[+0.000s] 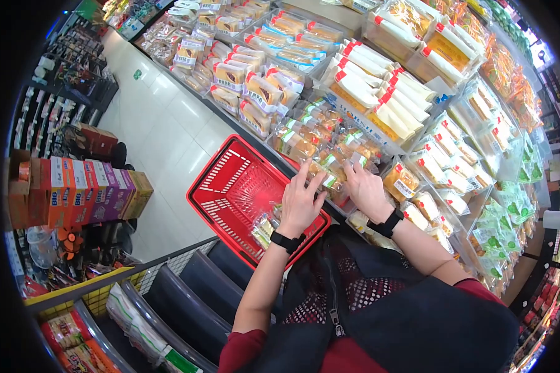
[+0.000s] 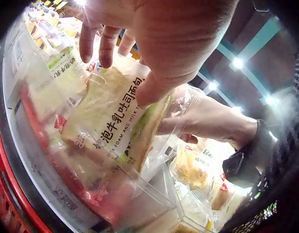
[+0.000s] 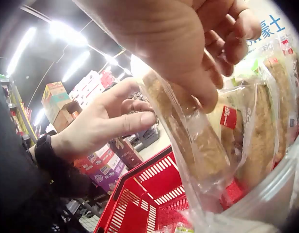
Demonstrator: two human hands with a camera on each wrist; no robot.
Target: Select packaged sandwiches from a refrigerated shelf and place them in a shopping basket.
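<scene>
Clear-wrapped bread packages [image 1: 298, 140] stand packed together in a clear-sided bin. My left hand [image 1: 302, 202] reaches over the bin's near side with fingers spread and slightly bent; its thumb lies at the edge of a sandwich-like bread package [image 2: 108, 109] in the left wrist view. To its right, my right hand [image 1: 367, 189] is over the same bin. In the right wrist view, that hand [image 3: 164, 39] has its thumb against the top of a wrapped bread [image 3: 193, 141] and its fingers bent on the far side. Fingertips are partly hidden behind wrappers.
A red basket [image 1: 230, 186] stands beside the bin, with wrapped items [image 1: 264, 230] inside. More bread packages [image 1: 379, 93] fill the bins beyond and to the right. Stacked boxes [image 1: 84, 193] stand at the left, across the tiled floor [image 1: 162, 118]; dark curved dividers [image 1: 186, 311] are nearer.
</scene>
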